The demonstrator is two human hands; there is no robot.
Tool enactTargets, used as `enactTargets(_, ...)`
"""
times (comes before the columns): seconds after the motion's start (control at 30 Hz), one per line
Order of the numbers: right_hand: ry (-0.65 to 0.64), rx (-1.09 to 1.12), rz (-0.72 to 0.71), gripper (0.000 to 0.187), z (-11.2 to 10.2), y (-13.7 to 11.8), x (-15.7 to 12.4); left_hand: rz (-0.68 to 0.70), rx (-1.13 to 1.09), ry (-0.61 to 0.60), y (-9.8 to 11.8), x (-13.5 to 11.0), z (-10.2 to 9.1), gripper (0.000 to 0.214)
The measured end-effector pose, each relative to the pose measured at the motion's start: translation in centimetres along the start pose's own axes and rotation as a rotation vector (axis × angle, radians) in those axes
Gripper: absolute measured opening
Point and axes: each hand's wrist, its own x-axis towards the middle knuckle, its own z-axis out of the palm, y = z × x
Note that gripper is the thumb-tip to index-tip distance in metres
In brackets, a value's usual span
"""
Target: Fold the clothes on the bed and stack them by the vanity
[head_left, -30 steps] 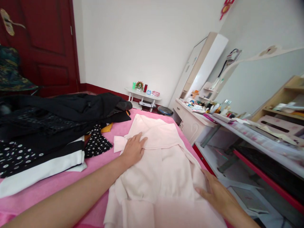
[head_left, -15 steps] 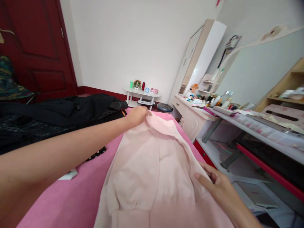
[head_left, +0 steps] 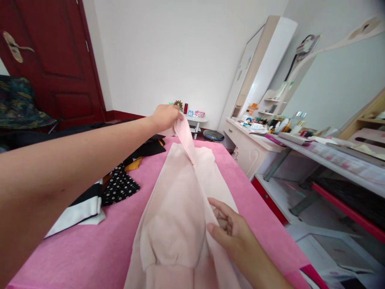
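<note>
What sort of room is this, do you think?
Probably a bedroom: a pale pink garment is spread on a pink cover that looks like bedding, and to the right are a white dresser crowded with bottles and a large mirror.

The room is bright under soft, diffuse light whose source lies out of view. The white wall is evenly lit, while a pale sheen marks the glossy side of the cabinet. Faint shadows model the folds of the pink garment; the left arm darkens towards the lower left corner, and it is dim beneath the table. The black clothes lose most detail. The wide lens tilts the door and cabinet and stretches the table's near end. The small bottles look soft, and the top right corner falls into dark blur.
</note>
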Motion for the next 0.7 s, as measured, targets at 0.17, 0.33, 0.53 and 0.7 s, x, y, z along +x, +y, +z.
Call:
enactTargets(0.17,-0.333,-0.108,-0.071,0.034,2.5,0.3,-0.7,0.019,0.091,-0.154,-1.2,-3.3,3.8,0.025)
enactTargets(0.33,-0.195,-0.271,-0.215,0.016,0.2,0.0,-1.0,0.103,-0.229,-0.176,4.2,-9.6,7.4,0.032)
enactTargets(0.53,-0.032,-0.542,-0.341,0.032,-5.0,3.1,-1.9,0.386,-0.798,-0.215,12.5,-17.9,7.7,0.032)
enactTargets(0.7,-0.261,-0.767,-0.272,0.067,-7.3,3.7,-4.9,0.327,-0.992,-0.22,13.8,-20.1,8.2,0.03)
